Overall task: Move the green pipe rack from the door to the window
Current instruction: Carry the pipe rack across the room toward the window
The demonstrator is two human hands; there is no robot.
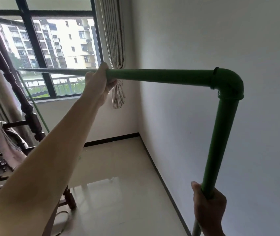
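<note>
We see a glossy pale tiled floor (118, 167), a dark carved wooden furniture leg (70, 200) standing on it at left

Green pipe rack (159, 76): foot of the near upright cut off by the bottom edge below the right hand (209, 208); far-left upright mostly hidden behind the left forearm. Top bar covered where the left hand (100, 82) wraps it. Dark wooden furniture (8, 126), left: cut by the frame edge, kind indeterminable.

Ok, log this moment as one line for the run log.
stage: carrying | left hand: gripping top bar of green pipe rack | right hand: gripping near upright | window: ahead | rack: not visibly set down
</note>
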